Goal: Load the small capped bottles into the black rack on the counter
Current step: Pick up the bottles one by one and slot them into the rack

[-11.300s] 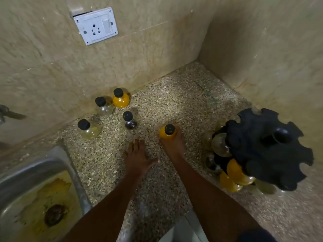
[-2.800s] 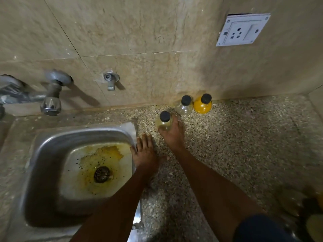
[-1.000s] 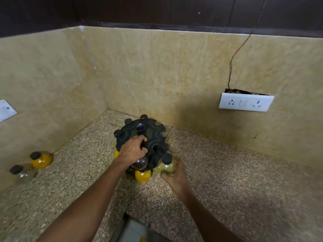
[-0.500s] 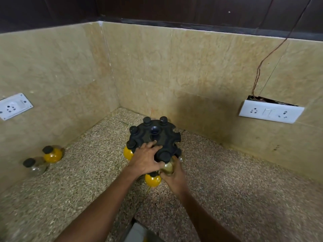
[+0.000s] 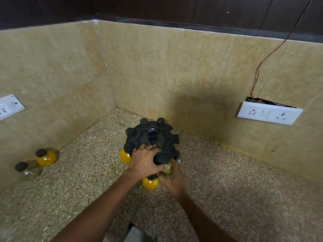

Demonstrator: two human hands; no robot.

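Seating a pale bottle into the near notch of the black rack.

Right hand is closing its grip around the pale capped bottle, pressing its neck into the rim slot just above that grip; left hand is lying flat on the rack top, fingers spread, holding nothing. Next move likely calls for releasing, then fetching the orange bottle and clear bottle standing well left on the worktop.
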